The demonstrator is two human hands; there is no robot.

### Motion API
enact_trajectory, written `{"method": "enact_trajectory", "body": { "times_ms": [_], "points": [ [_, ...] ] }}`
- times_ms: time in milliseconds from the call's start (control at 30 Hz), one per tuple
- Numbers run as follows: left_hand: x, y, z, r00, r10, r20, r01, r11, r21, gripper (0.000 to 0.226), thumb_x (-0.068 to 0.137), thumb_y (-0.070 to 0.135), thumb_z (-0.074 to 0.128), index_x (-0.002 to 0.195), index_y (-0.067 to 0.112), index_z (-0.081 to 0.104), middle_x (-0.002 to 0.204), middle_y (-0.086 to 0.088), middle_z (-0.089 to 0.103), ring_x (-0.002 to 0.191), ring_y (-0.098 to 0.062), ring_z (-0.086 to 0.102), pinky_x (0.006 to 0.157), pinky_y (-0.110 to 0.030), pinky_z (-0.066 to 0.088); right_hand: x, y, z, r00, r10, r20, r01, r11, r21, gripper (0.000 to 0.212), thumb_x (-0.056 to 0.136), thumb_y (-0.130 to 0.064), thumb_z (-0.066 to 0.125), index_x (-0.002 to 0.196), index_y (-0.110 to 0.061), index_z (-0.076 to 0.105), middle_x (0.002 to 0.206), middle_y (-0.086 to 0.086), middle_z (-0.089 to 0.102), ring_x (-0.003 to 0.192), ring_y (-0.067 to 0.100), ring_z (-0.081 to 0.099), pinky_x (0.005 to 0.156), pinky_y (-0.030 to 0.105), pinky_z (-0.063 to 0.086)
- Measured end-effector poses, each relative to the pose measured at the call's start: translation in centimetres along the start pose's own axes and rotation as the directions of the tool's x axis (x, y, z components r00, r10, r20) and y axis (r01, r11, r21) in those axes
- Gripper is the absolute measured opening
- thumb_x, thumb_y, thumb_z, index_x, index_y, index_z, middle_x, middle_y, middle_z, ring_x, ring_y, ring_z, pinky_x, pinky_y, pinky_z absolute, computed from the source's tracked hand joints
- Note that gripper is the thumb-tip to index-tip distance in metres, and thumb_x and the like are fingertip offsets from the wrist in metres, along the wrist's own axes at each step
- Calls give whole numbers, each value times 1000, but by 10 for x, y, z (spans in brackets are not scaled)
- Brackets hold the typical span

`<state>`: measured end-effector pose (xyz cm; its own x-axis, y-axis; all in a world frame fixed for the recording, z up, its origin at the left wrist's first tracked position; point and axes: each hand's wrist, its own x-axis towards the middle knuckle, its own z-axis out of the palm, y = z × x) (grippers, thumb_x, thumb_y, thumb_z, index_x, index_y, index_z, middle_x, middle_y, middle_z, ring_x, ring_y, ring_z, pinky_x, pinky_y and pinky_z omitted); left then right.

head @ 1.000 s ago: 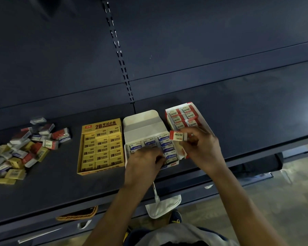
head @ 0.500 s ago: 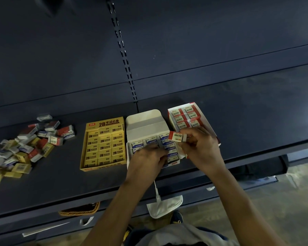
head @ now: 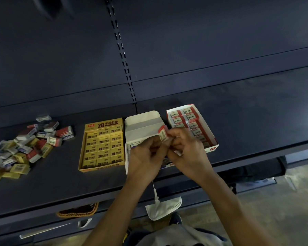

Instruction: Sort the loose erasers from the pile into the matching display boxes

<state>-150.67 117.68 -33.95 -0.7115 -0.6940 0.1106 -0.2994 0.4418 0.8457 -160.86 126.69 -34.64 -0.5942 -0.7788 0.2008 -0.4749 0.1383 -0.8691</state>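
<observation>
Both hands meet over the white box (head: 143, 125). The right hand (head: 187, 154) pinches a red eraser (head: 163, 133) with curled fingers, and the left hand (head: 146, 158) pinches it also from the other side. The red box (head: 211, 149) stands just right of the hands. The pile (head: 21, 148) lies far left on the shelf (head: 60, 183).

Bare forearms (head: 114, 210) run to the left hand (head: 146, 157) and right hand (head: 188, 153). A grey garment (head: 167, 236) covers the torso, with a dark shoe (head: 175, 218) below.
</observation>
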Motion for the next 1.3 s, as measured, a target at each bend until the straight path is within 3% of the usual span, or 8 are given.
{"method": "enact_trajectory", "body": {
  "times_ms": [67, 167, 300, 400, 667, 900, 1100, 1300],
  "points": [
    [1, -3, -1, 998, -56, 4, 56, 997, -48, 20, 88, 33, 63, 105, 24, 70, 86, 16, 70, 79, 9, 63, 68, -4, 43, -1, 1, -1, 999, -29, 32, 29, 1000, -7, 31, 79, 0, 67, 106, -13, 59, 90, -10, 66, 85, -2, 64, 72, 10, 50],
    [2, -11, -5, 1000, -16, -21, 17, 998, 56, 20, 86, 26, 65, 106, 25, 69, 84, 15, 70, 77, 7, 63, 67, -6, 44, -2, 5, 0, 998, -64, 22, 66, 995, -70, 25, 80, -2, 66, 100, -17, 62, 96, -8, 65, 86, 1, 64, 71, 14, 52],
    [3, -15, -7, 997, 83, 3, -82, 969, 232, 35, 80, 15, 71, 114, 24, 67, 98, 6, 69, 82, -6, 63, 75, -12, 45, 1, 12, -3, 995, -102, 20, 104, 973, -204, 48, 78, -2, 64, 121, -20, 54, 114, -11, 47, 91, 4, 54, 74, 14, 48],
    [3, -13, -2, 993, 113, 41, -120, 955, 273, 41, 77, 14, 74, 116, 23, 66, 99, 0, 71, 83, -12, 64, 77, -17, 46, 4, 16, -7, 977, -178, 121, 203, 949, -242, 46, 78, 2, 63, 120, -15, 59, 120, -2, 53, 99, 10, 57, 83, 21, 51],
    [9, -9, 7, 985, 173, 25, -172, 934, 314, 41, 77, 16, 74, 117, 14, 64, 106, -3, 69, 94, -15, 65, 83, -14, 42, 15, 22, -26, 978, -191, 88, 210, 898, -386, 23, 77, -4, 68, 98, -12, 65, 98, 5, 66, 93, 24, 63, 73, 30, 53],
    [17, -9, 23, 942, 292, 163, -332, 874, 354, 38, 84, 36, 46, 110, 19, 66, 112, 2, 65, 104, -15, 58, 85, -27, 50, 48, 42, -71, 995, -98, 5, 81, 786, -613, 26, 82, -1, 60, 106, -9, 64, 103, 11, 64, 90, 31, 62, 74, 39, 54],
    [19, -15, 34, 924, 290, 251, -368, 853, 369, 31, 84, 40, 60, 110, 25, 69, 123, 7, 56, 115, -12, 51, 87, -31, 53, 65, 45, -74, 989, 57, 133, 57, 693, -719, 29, 87, -8, 56, 116, -7, 58, 118, 10, 57, 110, 26, 51, 88, 34, 48],
    [21, -14, 32, 912, 305, 274, -392, 847, 360, 26, 84, 34, 66, 107, 24, 71, 123, 9, 56, 112, -11, 53, 89, -28, 51, 63, 48, -70, 988, 52, 145, 70, 686, -724, 33, 89, -7, 53, 122, -9, 58, 126, 8, 52, 118, 23, 39, 94, 32, 43]
  ]
}}
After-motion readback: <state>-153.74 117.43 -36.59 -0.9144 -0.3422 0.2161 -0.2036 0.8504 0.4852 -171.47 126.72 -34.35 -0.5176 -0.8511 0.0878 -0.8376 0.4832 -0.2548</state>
